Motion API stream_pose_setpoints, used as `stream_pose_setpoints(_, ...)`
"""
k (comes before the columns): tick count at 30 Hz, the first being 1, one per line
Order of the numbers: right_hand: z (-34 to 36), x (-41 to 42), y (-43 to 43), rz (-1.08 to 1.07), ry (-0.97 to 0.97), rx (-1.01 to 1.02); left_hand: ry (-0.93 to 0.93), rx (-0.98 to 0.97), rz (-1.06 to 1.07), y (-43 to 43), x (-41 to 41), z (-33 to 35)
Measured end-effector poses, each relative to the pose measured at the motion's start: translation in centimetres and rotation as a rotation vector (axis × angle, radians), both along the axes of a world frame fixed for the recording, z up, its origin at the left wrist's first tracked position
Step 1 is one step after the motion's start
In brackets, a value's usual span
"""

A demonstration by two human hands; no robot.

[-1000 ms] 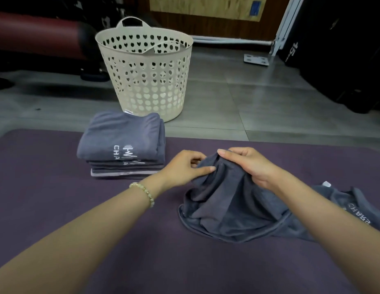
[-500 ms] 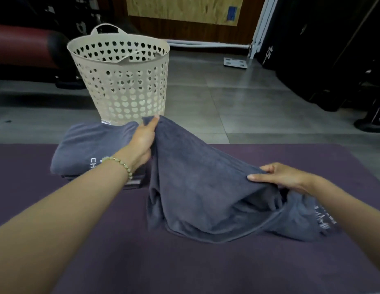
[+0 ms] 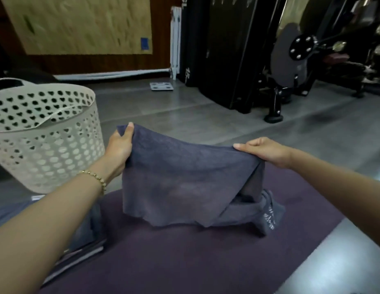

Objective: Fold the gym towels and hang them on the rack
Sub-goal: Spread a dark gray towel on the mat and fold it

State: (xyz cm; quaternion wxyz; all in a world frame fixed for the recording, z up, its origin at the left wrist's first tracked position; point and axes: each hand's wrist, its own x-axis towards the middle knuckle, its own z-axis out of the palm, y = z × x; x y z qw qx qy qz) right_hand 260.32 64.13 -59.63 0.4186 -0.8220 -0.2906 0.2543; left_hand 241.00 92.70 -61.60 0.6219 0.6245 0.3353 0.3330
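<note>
Head view: a dark grey terry gym towel is held up at centre frame over the purple floor mat, its top edge pinched by the left hand and the right hand. The edge is best drawn taut and level before folding. Its long axis runs left to right, printed end trailing lower right.

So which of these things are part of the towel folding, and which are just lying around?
In the job: towel, held up over the mat; folded stack at the left; basket, probably where the towels came from.
Just lying about: scale on the floor; gym machine; board on the wall.
</note>
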Motion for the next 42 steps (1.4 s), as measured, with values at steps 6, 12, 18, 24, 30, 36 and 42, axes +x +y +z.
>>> stream_pose_setpoints(6, 0.8, 3.3, 1.7, 0.099, 0.106, 0.080, -0.010, 0.027, -0.354, -6.8, 6.2, -0.2)
stream_pose_setpoints(12, -0.6, 10.8, 3.2, 0.275, 0.213, 0.092, 0.278, 0.107, -0.423, -15.2, 16.4, -2.3)
stream_pose_setpoints(18, -3.7, 20.1, 0.2, 0.538, 0.294, -0.104, 0.126, -0.186, -0.108, -17.5, 25.7, -1.6)
stream_pose_setpoints(24, -5.8, 29.5, -3.7, 0.645, 0.418, -0.166, 0.088, -0.143, 0.203, -15.2, 29.7, 0.1)
stream_pose_setpoints(30, -1.1, 35.4, -1.1, 0.281, 0.564, 0.288, 0.182, 0.007, 0.175, -12.9, 32.0, -0.1)
stream_pose_setpoints(36, 10.4, 35.4, 2.4, 0.212, 0.401, 0.594, -0.070, 0.161, 0.215, -9.0, 34.1, 9.2)
stream_pose_setpoints(42, 10.1, 32.9, 0.8, 0.187, 0.186, 0.535, 0.025, 0.378, 0.148, -9.3, 29.9, 10.4)
